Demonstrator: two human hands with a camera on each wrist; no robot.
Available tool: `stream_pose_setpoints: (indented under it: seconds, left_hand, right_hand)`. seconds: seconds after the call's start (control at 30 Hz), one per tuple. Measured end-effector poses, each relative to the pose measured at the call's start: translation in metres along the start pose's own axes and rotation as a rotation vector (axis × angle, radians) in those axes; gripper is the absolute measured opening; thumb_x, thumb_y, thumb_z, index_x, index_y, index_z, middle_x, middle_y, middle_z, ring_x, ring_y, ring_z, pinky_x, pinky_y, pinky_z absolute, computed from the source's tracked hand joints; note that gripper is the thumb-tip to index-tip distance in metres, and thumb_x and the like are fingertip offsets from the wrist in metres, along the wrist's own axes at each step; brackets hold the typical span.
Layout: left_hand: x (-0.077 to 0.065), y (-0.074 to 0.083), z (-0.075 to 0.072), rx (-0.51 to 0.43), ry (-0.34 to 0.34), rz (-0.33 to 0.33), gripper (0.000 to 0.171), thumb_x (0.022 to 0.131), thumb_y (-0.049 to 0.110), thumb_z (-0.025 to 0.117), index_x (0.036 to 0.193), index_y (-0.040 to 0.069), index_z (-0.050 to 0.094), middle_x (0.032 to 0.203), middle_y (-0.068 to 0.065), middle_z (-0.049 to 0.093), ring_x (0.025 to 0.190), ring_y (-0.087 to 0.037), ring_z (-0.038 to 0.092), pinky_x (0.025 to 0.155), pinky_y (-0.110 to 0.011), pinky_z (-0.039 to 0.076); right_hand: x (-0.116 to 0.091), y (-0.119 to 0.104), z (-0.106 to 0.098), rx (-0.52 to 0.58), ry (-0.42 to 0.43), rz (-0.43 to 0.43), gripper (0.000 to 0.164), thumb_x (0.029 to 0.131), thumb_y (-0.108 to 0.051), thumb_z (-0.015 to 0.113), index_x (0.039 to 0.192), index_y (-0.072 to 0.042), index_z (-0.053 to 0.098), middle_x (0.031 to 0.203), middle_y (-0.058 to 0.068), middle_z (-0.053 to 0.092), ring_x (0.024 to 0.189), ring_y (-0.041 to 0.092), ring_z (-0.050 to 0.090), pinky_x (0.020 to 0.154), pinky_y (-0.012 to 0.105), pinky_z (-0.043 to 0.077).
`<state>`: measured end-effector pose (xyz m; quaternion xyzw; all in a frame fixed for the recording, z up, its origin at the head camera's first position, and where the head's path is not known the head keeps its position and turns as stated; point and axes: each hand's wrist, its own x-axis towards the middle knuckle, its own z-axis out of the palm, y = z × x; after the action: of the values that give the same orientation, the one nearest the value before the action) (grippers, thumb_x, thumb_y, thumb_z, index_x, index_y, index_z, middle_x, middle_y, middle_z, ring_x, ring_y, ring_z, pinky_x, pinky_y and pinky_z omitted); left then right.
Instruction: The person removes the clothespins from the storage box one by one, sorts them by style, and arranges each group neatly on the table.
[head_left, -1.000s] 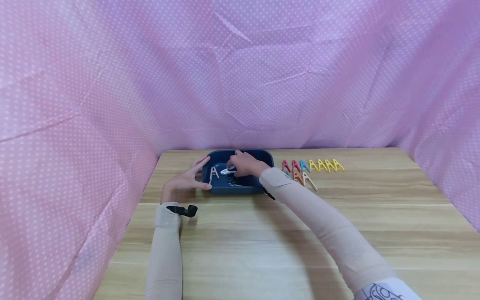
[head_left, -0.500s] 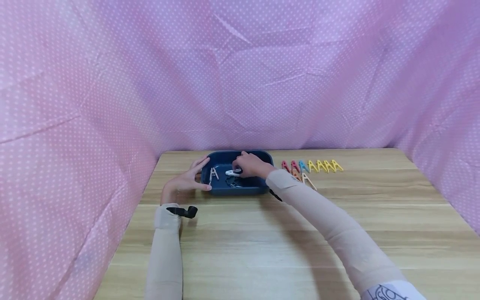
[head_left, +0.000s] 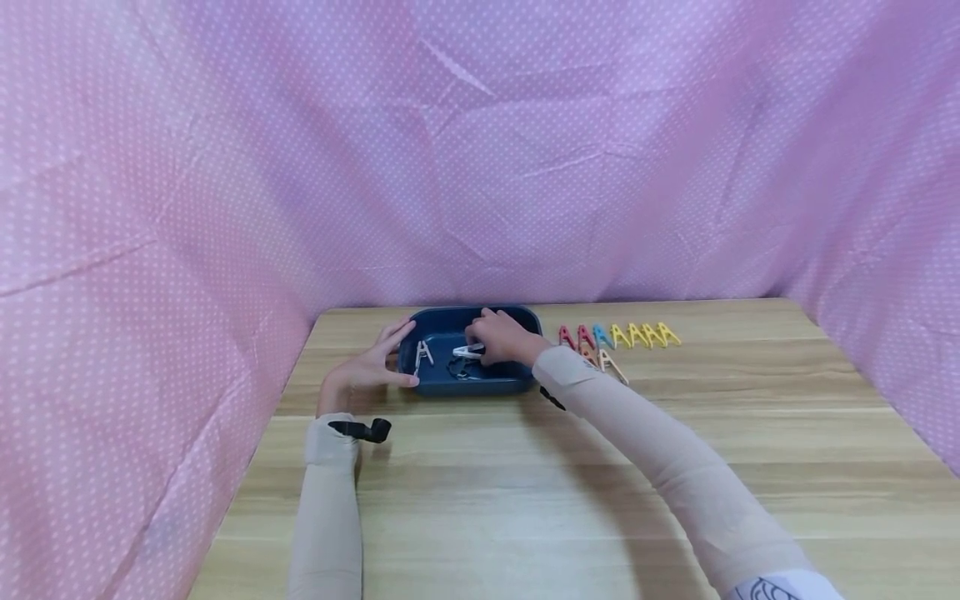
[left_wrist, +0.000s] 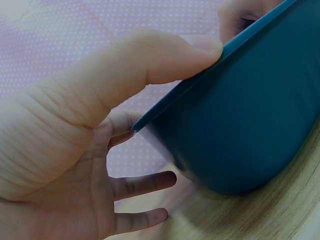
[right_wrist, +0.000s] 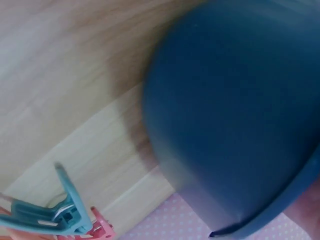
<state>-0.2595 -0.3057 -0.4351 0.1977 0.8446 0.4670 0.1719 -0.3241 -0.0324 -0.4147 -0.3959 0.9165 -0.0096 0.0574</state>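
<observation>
A dark blue plastic basin [head_left: 476,387] stands near the table's back edge. My left hand [head_left: 367,367] spans its left end; in the left wrist view the thumb [left_wrist: 185,57] lies on the rim and the other fingers spread beside the wall. Inside the basin, my right hand [head_left: 502,337] pinches a white clothespin [head_left: 467,352]. A pale clothespin [head_left: 424,352] leans at the basin's left end, and dark small pieces [head_left: 459,367] lie on its floor below the white one. From the right wrist, the basin wall [right_wrist: 225,110] hides most of the right hand.
To the basin's right stands a row of clothespins: red [head_left: 585,336], blue [head_left: 602,337] and several yellow [head_left: 636,335]. In front of it are an orange clothespin [head_left: 588,356] and a beige one [head_left: 612,366]. Pink dotted cloth [head_left: 480,167] hangs behind the wooden table [head_left: 465,500].
My right hand has drawn back to the right inside the basin, and the white clothespin has shifted right with it. The left hand stays at the basin's left end.
</observation>
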Motion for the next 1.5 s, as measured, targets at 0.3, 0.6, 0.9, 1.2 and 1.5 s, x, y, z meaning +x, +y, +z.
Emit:
stream_pose_setpoints:
  seconds: [0.3,0.6,0.9,1.2,1.5]
  left_hand:
    - [-0.003,0.005,0.003,-0.009,0.005,0.001,0.103,0.079,0.023,0.077,0.152,0.027,0.004,0.156,0.002,-0.008,0.138,-0.039,0.019,0.108,-0.059,0.023]
    - [-0.007,0.015,0.001,0.010,-0.014,0.002,0.104,0.079,0.023,0.076,0.153,0.021,0.003,0.156,-0.005,-0.008,0.136,-0.042,0.021,0.107,-0.061,0.024]
    - [-0.004,0.002,0.001,0.028,0.005,0.002,0.104,0.078,0.027,0.077,0.152,0.025,0.005,0.156,0.000,-0.007,0.136,-0.040,0.024,0.107,-0.059,0.026]
    - [-0.004,0.004,0.001,0.026,0.003,-0.007,0.103,0.079,0.027,0.076,0.152,0.028,0.004,0.156,0.002,-0.009,0.137,-0.040,0.021,0.107,-0.061,0.023]
    - [0.000,0.001,-0.001,0.029,-0.007,0.022,0.103,0.080,0.026,0.076,0.152,0.024,0.003,0.157,0.001,-0.012,0.139,-0.040,0.017,0.109,-0.059,0.024]
  right_hand:
    - [-0.005,0.002,0.008,-0.043,0.012,0.018,0.028,0.079,-0.029,0.073,0.104,-0.018,0.068,0.101,-0.003,0.062,0.091,0.017,0.044,0.077,0.032,0.039]
    - [-0.007,0.003,0.013,-0.032,0.058,0.012,0.022,0.079,-0.025,0.073,0.099,-0.016,0.068,0.096,-0.004,0.063,0.088,0.016,0.044,0.074,0.032,0.035]
    - [-0.014,0.003,0.008,0.005,0.178,0.020,0.023,0.076,-0.024,0.076,0.095,-0.014,0.068,0.095,-0.003,0.064,0.089,0.017,0.046,0.080,0.036,0.036]
    - [-0.031,0.003,-0.008,0.046,0.381,0.023,0.029,0.075,-0.023,0.077,0.101,-0.014,0.066,0.101,0.000,0.063,0.097,0.020,0.049,0.096,0.045,0.035]
    - [-0.055,0.012,-0.019,0.095,0.593,0.020,0.030,0.075,-0.023,0.077,0.100,-0.013,0.064,0.107,0.003,0.059,0.106,0.024,0.046,0.091,0.044,0.035]
